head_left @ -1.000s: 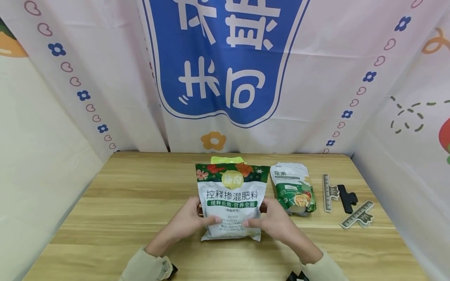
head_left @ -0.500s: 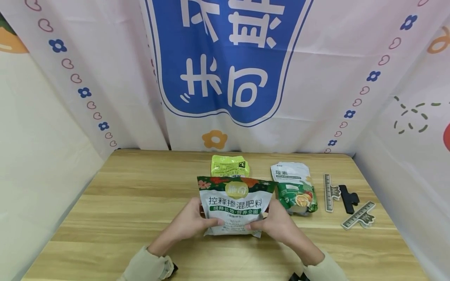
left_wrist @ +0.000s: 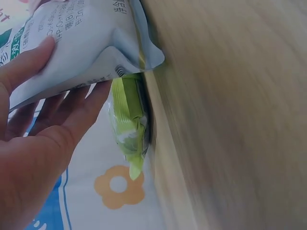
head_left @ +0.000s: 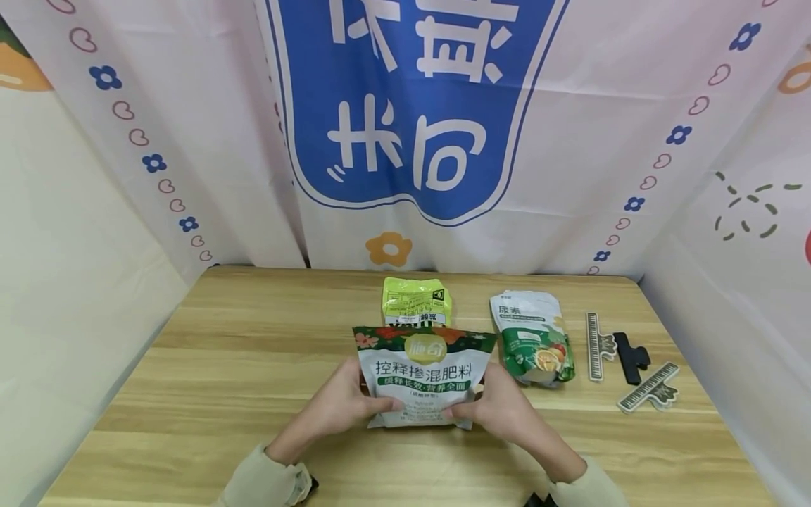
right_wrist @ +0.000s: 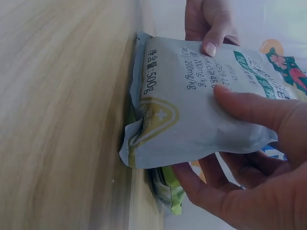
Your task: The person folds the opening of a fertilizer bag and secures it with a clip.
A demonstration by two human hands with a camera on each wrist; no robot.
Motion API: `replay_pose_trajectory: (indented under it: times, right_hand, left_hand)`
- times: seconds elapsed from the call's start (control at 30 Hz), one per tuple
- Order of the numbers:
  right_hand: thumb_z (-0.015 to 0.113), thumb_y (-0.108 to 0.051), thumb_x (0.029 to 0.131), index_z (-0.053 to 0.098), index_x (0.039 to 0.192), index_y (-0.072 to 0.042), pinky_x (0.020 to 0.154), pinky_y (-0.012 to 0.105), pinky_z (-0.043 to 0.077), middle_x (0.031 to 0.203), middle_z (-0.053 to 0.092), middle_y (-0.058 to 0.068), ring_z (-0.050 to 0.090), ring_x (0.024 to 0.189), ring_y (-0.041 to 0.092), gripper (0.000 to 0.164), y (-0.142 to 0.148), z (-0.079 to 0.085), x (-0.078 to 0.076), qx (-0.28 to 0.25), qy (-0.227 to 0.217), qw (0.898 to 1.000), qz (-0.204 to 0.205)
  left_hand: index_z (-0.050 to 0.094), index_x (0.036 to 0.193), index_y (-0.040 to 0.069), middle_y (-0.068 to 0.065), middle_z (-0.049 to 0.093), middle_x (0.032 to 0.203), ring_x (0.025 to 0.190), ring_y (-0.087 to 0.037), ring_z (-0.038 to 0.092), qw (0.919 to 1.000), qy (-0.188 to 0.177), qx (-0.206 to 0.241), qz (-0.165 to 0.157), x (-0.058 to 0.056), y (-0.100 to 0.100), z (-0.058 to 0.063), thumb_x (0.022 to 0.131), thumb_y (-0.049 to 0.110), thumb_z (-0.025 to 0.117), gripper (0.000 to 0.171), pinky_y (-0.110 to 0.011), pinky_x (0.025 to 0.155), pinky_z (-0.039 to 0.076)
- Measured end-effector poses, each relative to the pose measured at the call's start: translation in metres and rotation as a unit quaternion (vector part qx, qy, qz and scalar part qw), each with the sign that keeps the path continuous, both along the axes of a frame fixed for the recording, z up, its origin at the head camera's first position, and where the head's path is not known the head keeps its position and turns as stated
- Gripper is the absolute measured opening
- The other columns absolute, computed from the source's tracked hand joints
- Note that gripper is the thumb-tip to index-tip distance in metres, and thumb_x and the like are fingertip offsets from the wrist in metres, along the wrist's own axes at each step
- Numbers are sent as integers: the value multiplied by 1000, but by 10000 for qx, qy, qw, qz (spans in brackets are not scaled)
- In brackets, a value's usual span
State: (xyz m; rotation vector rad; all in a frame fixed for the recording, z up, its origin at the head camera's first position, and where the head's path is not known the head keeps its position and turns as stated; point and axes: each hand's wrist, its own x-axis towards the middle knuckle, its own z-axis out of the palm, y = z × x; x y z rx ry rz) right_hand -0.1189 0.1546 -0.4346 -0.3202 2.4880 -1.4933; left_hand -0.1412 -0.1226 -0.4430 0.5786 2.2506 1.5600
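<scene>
Both hands hold a white fertilizer bag (head_left: 421,394) with a dark green flowered band along its top, its printed front facing me. The left hand (head_left: 345,401) grips its left side, thumb on the front and fingers behind, as the left wrist view shows. On the opposite side the right hand (head_left: 500,401) holds it the same way, and in the right wrist view its fingers curl under the back. The bag stands tilted near the tabletop; whether its bottom edge touches is unclear. Behind it lies a yellow-green bag (head_left: 415,299), its lower part hidden.
Right of the held bag lies a white and green pouch (head_left: 532,338) with fruit pictures. Farther right are a black clip (head_left: 630,358) and two ruler-edged clips, one upright clip (head_left: 594,345) and one slanted clip (head_left: 649,387). A printed curtain (head_left: 557,232) hangs behind the wooden table (head_left: 253,338).
The held bag's top edge has dropped lower in the head view, and its front looks shorter. More of the yellow-green bag shows behind it. Both hands keep their grip.
</scene>
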Motion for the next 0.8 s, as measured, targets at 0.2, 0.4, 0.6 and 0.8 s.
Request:
replay_pose_trajectory:
  times: [0.2,0.4,0.6,0.8]
  right_hand:
    - [93,-12,76,67,127,-10,85,27,62,120,76,8,72,106,20,57,2,-2,2,-81,84,9996,269]
    - [90,-24,83,67,131,-11,87,27,62,123,76,8,73,108,22,55,6,4,1,-215,-14,9986,487]
    - [87,-31,87,70,132,-21,84,24,61,127,77,1,74,101,8,49,8,21,-2,-604,345,9965,471]
    - [86,-18,88,72,124,-12,46,19,45,115,78,13,35,41,-3,38,11,28,-1,-979,685,9924,281]
  left_hand:
    - [63,136,15,-5,77,123,105,-17,77,9993,252,-261,24,1,-2,-2,85,9,87,56,-24,87,62]
    - [65,133,15,-3,79,121,105,-15,77,9980,478,-417,-35,3,-5,-3,85,13,88,54,-23,90,61]
    - [68,132,19,2,79,122,108,-12,76,9963,727,-429,-179,4,-6,-4,84,11,88,53,-23,94,60]
    - [68,133,23,9,78,122,112,-10,74,9938,971,-504,-207,6,-7,-4,83,11,90,56,-29,102,57]
